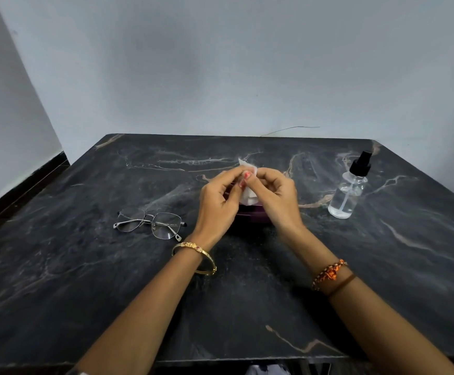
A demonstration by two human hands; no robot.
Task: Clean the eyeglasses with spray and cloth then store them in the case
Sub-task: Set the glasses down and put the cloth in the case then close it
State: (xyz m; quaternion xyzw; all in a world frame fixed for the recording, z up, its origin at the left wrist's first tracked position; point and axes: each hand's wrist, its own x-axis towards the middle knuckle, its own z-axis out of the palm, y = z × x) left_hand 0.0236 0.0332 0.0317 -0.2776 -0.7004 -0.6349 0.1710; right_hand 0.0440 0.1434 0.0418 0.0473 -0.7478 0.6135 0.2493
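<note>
A small white cloth (247,194) hangs between my two hands above the middle of the table. My left hand (219,201) pinches its left side and my right hand (275,196) pinches its right side, fingers curled. Under the hands lies a dark purple case (252,216), mostly hidden by them. The metal-framed eyeglasses (151,224) lie folded on the table to the left of my left hand. A clear spray bottle (349,192) with a black nozzle stands upright to the right of my right hand.
The dark marble table (112,280) fills the view, with a grey wall (220,63) behind it. A thin wire (290,129) runs along the wall just past the far edge. The table's near edge lies below my forearms.
</note>
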